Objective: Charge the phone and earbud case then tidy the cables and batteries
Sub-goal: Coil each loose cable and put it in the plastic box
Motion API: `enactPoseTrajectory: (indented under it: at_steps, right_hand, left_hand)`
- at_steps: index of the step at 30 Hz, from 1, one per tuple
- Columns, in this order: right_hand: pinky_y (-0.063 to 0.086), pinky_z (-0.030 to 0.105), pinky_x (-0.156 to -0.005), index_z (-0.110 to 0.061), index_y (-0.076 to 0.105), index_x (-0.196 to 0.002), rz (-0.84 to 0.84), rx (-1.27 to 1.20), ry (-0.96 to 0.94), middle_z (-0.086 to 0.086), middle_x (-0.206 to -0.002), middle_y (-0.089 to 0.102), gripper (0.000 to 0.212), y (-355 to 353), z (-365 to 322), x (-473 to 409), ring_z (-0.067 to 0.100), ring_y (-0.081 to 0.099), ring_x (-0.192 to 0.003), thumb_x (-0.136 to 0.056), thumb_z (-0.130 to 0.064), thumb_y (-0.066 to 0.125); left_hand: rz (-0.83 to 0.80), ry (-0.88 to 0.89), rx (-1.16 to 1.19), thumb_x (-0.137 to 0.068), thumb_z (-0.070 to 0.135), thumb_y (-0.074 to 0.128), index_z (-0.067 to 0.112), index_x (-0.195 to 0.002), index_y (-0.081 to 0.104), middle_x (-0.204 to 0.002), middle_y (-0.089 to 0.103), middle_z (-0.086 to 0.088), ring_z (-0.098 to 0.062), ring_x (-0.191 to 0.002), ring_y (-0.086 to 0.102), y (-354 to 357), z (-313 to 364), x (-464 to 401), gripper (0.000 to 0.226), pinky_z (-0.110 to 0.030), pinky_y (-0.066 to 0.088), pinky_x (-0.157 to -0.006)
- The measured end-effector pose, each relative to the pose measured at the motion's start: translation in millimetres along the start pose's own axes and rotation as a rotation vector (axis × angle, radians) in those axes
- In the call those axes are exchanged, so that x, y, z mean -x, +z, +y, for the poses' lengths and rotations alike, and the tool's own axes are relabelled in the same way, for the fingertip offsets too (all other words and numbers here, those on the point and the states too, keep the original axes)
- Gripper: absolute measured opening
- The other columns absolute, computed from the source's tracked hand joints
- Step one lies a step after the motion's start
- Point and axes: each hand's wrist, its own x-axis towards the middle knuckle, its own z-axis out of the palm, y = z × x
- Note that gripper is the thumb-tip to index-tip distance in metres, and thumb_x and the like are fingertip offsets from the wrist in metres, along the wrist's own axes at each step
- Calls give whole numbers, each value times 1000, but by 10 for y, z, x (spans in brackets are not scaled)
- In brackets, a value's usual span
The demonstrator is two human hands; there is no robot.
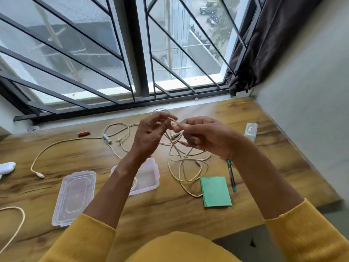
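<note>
The person holds both hands raised above the wooden desk [132, 214], just beyond the open plastic box [149, 178], which serves here as the landmark. The left hand [149, 135] and the right hand [205, 137] each pinch a strand of the beige cable [186, 157] between thumb and fingertips, with the short stretch between them drawn fairly taut; the likely reason is to find an end and tease the knot apart before coiling. The rest of that cable hangs down into a loose tangle lying just right of the box, so lifting it lets the loops fall free of one another. A coil of cord already seems to sit inside the box, partly hidden by the left forearm, which suggests the box is the place for tidied cables. Its lid [74, 197] lies flat just left of the box, kept off so things can go in. Beyond the box to the left lie a white battery [107, 138] and a red one [83, 133], not yet gathered. A green notepad [216, 191] and a pen [231, 174] rest right of the box. No phone is clearly visible.
</note>
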Motion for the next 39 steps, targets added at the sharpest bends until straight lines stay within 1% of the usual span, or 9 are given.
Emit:
enactPoseTrajectory:
  at_steps: [5, 7, 10, 16, 19, 25, 28, 30, 39]
  right_hand:
    - [50, 27, -63, 15, 60, -131, -59, -40, -77, 4, -65, 53, 44, -81, 36, 89, 19, 51, -63, -109, -22, 48]
    - [58, 43, -87, 18, 55, -134, -89, -100, -151, 11, -81, 66, 41, -91, 5, 94, 29, 66, -82, -111, -14, 43]
    - [42, 57, -113, 15, 49, -140, -87, -207, -316, 22, -109, 68, 36, -130, -50, 49, 40, 63, -114, -111, -3, 37]
    - [51, 34, -101, 1, 48, -143, 136, -471, -426, 12, -129, 72, 37, -251, -200, -102, 29, 65, -128, -107, 5, 37]
    - [48, 35, -100, -3, 49, -139, 261, -449, -419, 11, -126, 73, 37, -242, -174, -204, 26, 69, -123, -106, 7, 37]
    - [56, 26, -94, -7, 49, -143, 537, 140, -419, 6, -104, 79, 43, -193, -55, -321, 19, 75, -107, -104, 8, 38]
    - [49, 56, -106, -23, 59, -134, 608, 733, -400, -12, -88, 76, 40, -201, 36, -322, 10, 74, -87, -101, -8, 39]
    - [41, 51, -106, -27, 63, -128, 579, 987, -339, -16, -76, 70, 43, -215, 62, -297, 16, 71, -84, -95, -17, 38]
    - [40, 37, -70, -20, 75, -82, 344, 1102, -166, -14, -67, 63, 60, -309, -49, -80, 6, 58, -68, -104, -59, 35]
  left_hand:
    - [43, 14, -3, -104, 13, 62, 11, -126, 74, -104, 73, 0, -21, -90, 71, 131, 19, -115, 26, -36, 60, -78]
    - [61, 40, -33, -104, 17, 64, 12, -124, 75, -109, 75, -6, -23, -90, 72, 204, -1, -136, 23, -41, 61, -72]
    - [79, 8, -19, -104, 27, 64, 7, -112, 75, -89, 72, -8, -17, -77, 70, 346, -56, -87, 24, -39, 57, -61]
    - [47, -104, -50, -107, 27, 57, 12, -114, 77, -58, 59, 12, -4, -49, 51, 664, -124, 108, 27, -25, 41, -52]
    - [-35, -114, -131, -108, 32, 54, 16, -121, 75, -58, 58, 12, -4, -51, 51, 744, -52, 128, 30, -36, 49, -60]
    - [-138, -48, -366, -107, 29, 58, 24, -127, 72, -64, 61, 9, -8, -63, 63, 610, 116, 31, 25, -34, 54, -66]
    - [-122, 24, -490, -105, 25, 64, 23, -116, 77, -59, 57, 11, -2, -55, 58, 481, 226, -64, 17, -26, 43, -58]
    - [-123, 83, -573, -103, 29, 66, 28, -112, 78, -61, 59, 12, -6, -56, 56, 374, 276, -138, 15, -32, 47, -56]
    - [-181, 189, -677, -94, 47, 69, 29, -106, 78, -79, 65, 26, 11, -73, 64, 20, 345, -382, 23, -14, 45, -66]
